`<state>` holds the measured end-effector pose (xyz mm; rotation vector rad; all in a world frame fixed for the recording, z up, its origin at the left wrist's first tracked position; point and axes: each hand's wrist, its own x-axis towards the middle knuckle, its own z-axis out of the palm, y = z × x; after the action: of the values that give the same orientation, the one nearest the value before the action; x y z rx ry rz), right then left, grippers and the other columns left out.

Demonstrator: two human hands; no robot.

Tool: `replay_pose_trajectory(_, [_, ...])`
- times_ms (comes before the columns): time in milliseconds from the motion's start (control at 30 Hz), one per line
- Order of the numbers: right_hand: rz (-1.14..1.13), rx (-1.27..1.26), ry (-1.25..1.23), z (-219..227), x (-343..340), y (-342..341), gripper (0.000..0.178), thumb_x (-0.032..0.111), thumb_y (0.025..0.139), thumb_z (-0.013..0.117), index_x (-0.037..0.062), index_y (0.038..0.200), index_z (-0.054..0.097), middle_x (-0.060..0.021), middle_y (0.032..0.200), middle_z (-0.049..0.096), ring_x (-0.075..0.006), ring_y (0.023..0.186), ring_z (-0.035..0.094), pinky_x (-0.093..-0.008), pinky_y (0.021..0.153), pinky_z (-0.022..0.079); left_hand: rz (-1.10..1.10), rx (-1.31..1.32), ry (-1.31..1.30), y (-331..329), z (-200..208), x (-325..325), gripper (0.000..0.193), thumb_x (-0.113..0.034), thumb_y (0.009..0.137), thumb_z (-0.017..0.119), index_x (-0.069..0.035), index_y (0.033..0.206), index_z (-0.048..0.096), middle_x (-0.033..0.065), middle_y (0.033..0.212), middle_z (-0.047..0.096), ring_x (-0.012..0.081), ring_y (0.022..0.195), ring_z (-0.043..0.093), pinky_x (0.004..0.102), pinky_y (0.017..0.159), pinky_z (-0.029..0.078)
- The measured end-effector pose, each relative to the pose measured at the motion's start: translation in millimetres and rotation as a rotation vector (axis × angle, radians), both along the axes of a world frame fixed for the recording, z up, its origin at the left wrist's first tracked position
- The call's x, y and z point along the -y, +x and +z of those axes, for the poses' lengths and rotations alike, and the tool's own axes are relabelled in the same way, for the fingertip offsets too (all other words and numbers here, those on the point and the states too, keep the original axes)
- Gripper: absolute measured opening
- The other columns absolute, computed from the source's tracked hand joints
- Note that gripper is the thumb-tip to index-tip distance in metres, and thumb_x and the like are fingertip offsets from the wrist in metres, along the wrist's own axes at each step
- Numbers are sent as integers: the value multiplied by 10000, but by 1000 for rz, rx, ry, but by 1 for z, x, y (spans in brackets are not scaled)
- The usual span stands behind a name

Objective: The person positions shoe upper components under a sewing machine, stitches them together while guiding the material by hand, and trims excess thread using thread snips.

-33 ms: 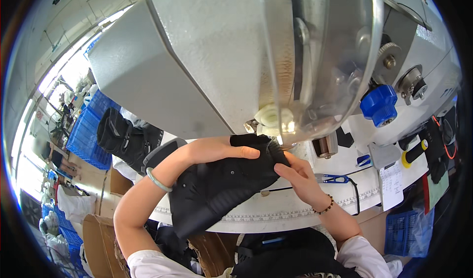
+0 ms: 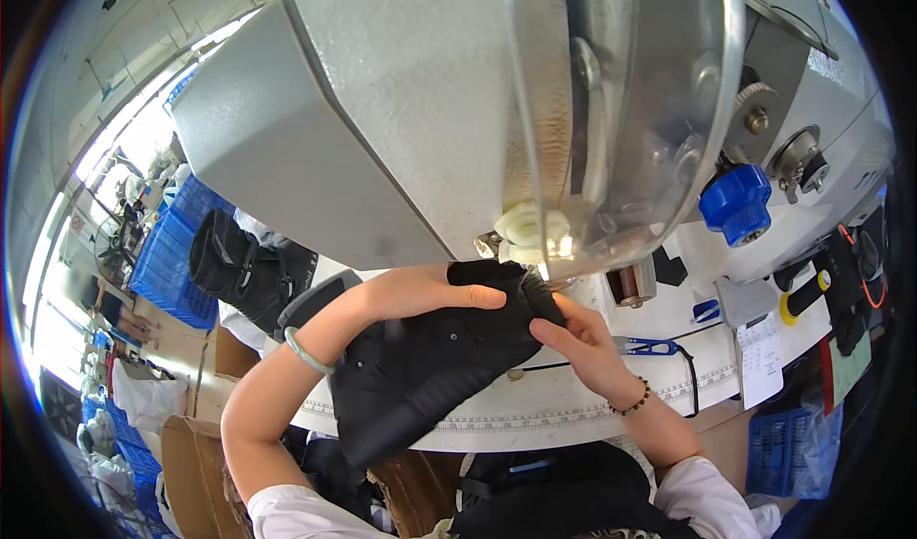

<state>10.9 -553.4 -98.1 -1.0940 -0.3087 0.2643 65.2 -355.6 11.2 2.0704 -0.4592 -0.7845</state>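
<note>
Evidently the sewing is partway through: the black fabric piece (image 2: 430,377) is at the working end of the grey sewing machine (image 2: 401,109), its gathered, ribbed-looking edge just beneath the clear guard (image 2: 731,90), while the rest drapes over the white bench (image 2: 478,434) and hangs past its front edge. Small round metal studs already sit in the panel, so some making-up appears done. How much of the edge is stitched cannot be told, since the needle point is hidden and no finished seam can be made out; with the piece there in both hands, work on that edge seems left to do.

The left hand (image 2: 439,294) has its thumb flat on top and its fingers out of sight behind the fabric, holding it. The right hand (image 2: 583,343) is nearly closed, pinching the piece's right edge between thumb and fingers. The blue thread snips (image 2: 650,346) lie unused on the bench, just beside the right hand.
</note>
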Motion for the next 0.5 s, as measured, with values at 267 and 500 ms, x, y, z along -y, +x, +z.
replay_pose_trajectory(267, [118, 21, -105, 12, 25, 9, 265, 194, 865, 605, 27, 1071, 595, 47, 857, 603, 3, 759, 487, -157, 635, 384, 159, 142, -88, -18, -21, 5, 663, -485, 778, 630, 72, 1118, 514, 126, 1018, 608, 169, 932, 576, 279, 824, 448])
replay_pose_trajectory(500, [92, 21, -52, 7, 26, 14, 235, 158, 860, 593, -14, 1017, 621, -3, 914, 636, -31, 836, 533, -186, 737, 421, 224, 176, -23, -23, -23, 5, 710, -502, 761, 635, 73, 1151, 486, 160, 1058, 589, 214, 991, 559, 299, 871, 428])
